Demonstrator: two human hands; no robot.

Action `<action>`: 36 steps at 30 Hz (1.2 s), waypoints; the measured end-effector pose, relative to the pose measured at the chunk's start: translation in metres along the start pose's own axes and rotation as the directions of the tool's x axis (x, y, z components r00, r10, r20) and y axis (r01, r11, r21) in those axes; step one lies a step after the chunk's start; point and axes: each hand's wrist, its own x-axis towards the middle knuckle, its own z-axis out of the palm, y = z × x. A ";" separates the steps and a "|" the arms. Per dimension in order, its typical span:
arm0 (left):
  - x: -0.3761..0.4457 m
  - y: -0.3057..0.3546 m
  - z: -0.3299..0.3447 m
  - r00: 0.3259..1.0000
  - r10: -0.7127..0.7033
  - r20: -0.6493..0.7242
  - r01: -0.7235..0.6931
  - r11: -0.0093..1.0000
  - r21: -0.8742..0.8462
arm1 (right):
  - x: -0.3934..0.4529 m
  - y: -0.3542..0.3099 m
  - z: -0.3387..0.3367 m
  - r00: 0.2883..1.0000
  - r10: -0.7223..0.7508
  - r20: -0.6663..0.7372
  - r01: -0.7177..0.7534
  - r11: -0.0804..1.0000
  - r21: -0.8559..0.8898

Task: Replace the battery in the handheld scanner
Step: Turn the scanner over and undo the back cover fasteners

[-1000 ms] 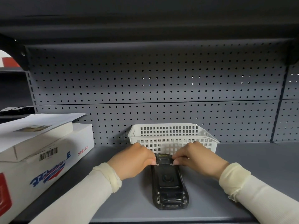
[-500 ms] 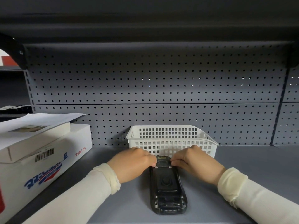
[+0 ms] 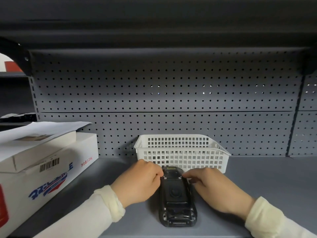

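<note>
A black handheld scanner (image 3: 176,200) lies face down on the grey shelf (image 3: 267,182), its long axis pointing away from me. My left hand (image 3: 140,182) rests against its upper left side, fingertips pinching a small metal latch near the top. My right hand (image 3: 216,191) mirrors it on the upper right side, fingertips on the other latch. The back cover with its round speaker is in place on the scanner. No loose battery is in sight.
A white plastic lattice basket (image 3: 181,153) stands just behind the scanner against the pegboard back wall (image 3: 164,93). A white cardboard box (image 3: 39,170) with papers on top fills the left of the shelf. Another shelf hangs overhead.
Both hands stay at the scanner's top latches; the fingertips shifted only slightly. The camera moved a little, and the scanner stayed where it was.
</note>
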 end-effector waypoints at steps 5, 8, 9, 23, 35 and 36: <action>-0.007 0.008 0.003 0.996 -0.085 -0.033 0.083 0.996 -0.039 | -0.007 -0.007 0.002 0.999 0.035 -0.017 -0.034 0.999 0.037; -0.010 0.012 0.004 0.992 -0.122 -0.040 0.119 0.990 -0.076 | -0.007 -0.009 0.004 0.998 0.059 -0.030 -0.057 0.997 0.060; -0.012 0.013 0.004 0.992 -0.123 -0.035 0.119 0.989 -0.092 | -0.007 -0.010 0.005 0.998 0.061 -0.031 -0.059 0.996 0.066; -0.011 0.011 0.008 0.986 -0.150 0.067 0.161 0.967 -0.197 | -0.003 -0.016 0.007 0.992 0.127 0.028 -0.130 0.968 0.213; -0.010 0.015 -0.002 0.983 -0.167 0.071 0.181 0.935 -0.306 | -0.006 -0.020 -0.001 0.985 0.162 0.065 -0.174 0.946 0.273; -0.010 0.016 -0.003 0.984 -0.166 0.070 0.180 0.932 -0.314 | -0.006 -0.020 0.000 0.984 0.164 0.068 -0.176 0.946 0.271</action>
